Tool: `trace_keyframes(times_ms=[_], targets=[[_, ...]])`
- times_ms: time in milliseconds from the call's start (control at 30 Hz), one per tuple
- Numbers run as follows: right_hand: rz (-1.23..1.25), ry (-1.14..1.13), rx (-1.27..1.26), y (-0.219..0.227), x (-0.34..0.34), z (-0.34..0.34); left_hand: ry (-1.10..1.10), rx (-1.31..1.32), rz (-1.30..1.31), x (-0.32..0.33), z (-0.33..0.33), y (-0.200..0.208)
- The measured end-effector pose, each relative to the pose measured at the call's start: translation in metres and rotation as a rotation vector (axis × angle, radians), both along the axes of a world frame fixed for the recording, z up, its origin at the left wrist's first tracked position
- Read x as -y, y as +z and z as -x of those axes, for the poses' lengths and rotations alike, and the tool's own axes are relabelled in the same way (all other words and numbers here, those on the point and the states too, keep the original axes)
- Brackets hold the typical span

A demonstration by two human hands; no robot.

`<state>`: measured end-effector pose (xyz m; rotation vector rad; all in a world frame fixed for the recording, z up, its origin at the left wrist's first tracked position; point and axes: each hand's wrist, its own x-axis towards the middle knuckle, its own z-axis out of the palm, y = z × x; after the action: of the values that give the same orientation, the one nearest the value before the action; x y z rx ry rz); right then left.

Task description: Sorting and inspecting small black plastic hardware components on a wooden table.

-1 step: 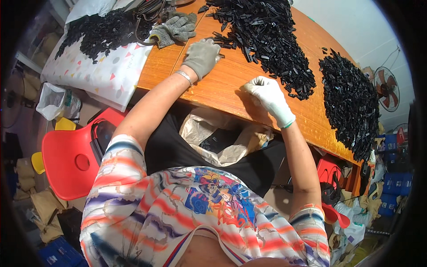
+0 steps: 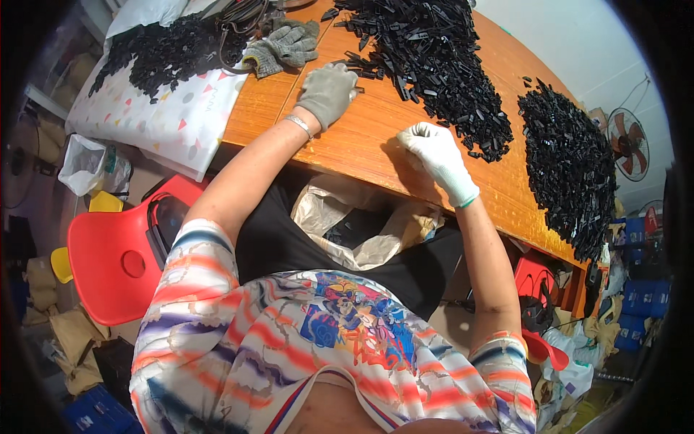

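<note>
My left hand (image 2: 329, 94), in a grey work glove, rests on the wooden table with its fingers curled. The tip of a small dark plastic piece (image 2: 359, 90) pokes out beside its thumb. Just beyond its fingers lie loose black plastic pieces (image 2: 367, 69), strung out from a large heap (image 2: 434, 54) of the same slim parts. My right hand (image 2: 439, 159), in a white glove, is closed near the table's front edge; whatever its fingers hold is hidden. Below the edge, an open pale sack (image 2: 311, 206) with dark pieces inside sits at my lap.
A second black heap (image 2: 567, 163) covers the table's right end. Grey knit gloves (image 2: 285, 47) lie beyond my left hand. More black parts (image 2: 170, 54) lie on a patterned white cover (image 2: 173, 126) at the left. A red chair (image 2: 116, 267) stands left, a fan (image 2: 627, 145) far right.
</note>
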<state>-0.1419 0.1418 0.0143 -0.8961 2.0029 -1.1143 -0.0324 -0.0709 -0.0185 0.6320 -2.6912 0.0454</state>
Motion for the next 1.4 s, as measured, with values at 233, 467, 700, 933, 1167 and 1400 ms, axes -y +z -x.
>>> trace_keyframes(times_ms=[233,467,700,933,1167,1400], targets=[[0.395,-0.091,0.124,-0.001,0.013,-0.010,-0.145,-0.572,-1.617,-0.044,-0.009,0.004],[0.435,-0.213,-0.073,0.021,0.030,-0.034,-0.327,-0.703,-1.890,-0.079,-0.027,0.014],[0.466,-0.245,-0.162,0.020,0.034,-0.037,-0.346,-0.715,-1.805,-0.085,-0.029,0.018],[0.486,-0.219,-0.258,0.014,0.035,-0.041,-0.221,-0.746,-1.761,-0.093,-0.032,0.028],[0.276,-0.158,-0.796,0.016,0.031,-0.045,-0.132,-0.730,-1.718,-0.099,-0.031,0.021],[0.070,-0.061,-0.806,0.011,0.033,-0.050,0.103,-0.845,-1.793,-0.113,-0.024,0.013]])
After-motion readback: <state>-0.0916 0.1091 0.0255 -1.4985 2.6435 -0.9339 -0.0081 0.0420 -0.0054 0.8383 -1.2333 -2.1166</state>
